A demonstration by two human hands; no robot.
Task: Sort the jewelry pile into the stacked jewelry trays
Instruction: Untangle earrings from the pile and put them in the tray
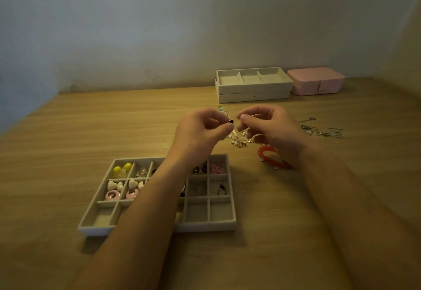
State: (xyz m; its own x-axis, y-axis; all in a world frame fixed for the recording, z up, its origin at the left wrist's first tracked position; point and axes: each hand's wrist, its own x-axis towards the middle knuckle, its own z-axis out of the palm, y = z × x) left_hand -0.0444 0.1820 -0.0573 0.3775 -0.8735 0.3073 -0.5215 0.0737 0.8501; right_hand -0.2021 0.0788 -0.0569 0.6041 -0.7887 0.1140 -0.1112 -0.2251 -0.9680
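Pinching one small dark-red stud (231,121) between them above the loose jewelry pile (239,140), left hand (200,130) and right hand (268,125) likely need the compartmented beige tray (230,196) at 6 o'clock next.

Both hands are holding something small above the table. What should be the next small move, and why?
Probably carry the small dark piece pinched by the left hand down to the tray and drop it in an empty compartment. The right hand seems to hold a thin strand, so the two may need separating first.
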